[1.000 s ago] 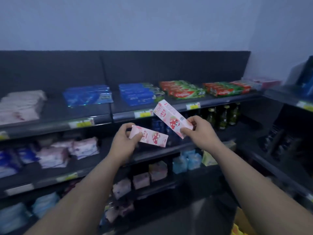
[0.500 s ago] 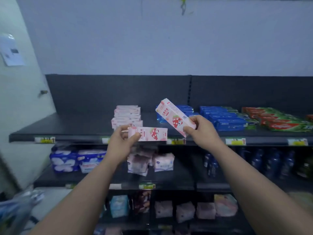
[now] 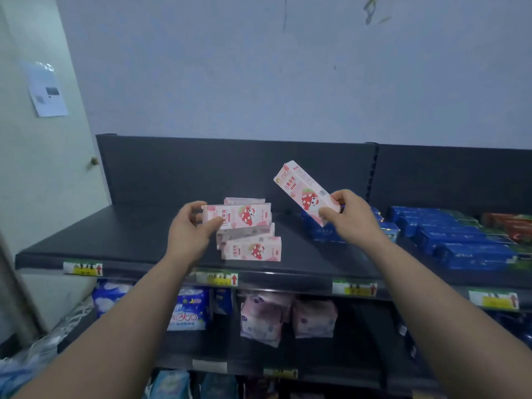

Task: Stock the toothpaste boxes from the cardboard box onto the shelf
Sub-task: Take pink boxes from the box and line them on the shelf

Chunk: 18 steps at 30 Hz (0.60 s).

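Observation:
My left hand grips one end of a pink strawberry toothpaste box, held level just above a small stack of the same pink boxes on the dark top shelf. My right hand pinches the lower end of a second pink toothpaste box, tilted up to the left above the shelf. The cardboard box is out of view.
Blue toothpaste boxes fill the shelf to the right, with green and red ones beyond. The left part of the top shelf is bare. Lower shelves hold soft packs. A wall with a paper notice stands at the left.
The view has swung left and closer to the shelf. Both hands have carried their pink boxes up to the stack of pink boxes on the top shelf.

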Motion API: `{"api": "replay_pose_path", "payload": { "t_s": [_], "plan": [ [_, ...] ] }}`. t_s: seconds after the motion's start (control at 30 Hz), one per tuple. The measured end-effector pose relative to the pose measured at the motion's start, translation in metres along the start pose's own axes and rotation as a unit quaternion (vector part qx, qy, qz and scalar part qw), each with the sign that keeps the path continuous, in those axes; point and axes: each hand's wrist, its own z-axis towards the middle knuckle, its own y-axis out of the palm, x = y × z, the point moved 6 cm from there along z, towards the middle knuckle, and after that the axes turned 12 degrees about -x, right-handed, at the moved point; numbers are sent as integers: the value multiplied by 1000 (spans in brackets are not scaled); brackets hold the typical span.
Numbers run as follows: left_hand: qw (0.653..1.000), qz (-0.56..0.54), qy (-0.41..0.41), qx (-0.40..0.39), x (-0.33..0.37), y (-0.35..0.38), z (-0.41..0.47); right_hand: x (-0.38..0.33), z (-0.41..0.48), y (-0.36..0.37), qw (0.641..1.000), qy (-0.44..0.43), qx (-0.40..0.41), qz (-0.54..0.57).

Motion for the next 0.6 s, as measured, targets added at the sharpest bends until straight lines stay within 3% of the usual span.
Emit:
{"api": "replay_pose_path", "payload": {
  "t_s": [0.3, 0.6],
  "plan": [
    [999, -38, -17, 28, -26, 24, 100, 8, 118, 17, 998, -31, -37, -28],
    [998, -38, -48, -8, -61, 34, 189, 16, 185, 41, 997, -21, -56, -38]
  ]
}}
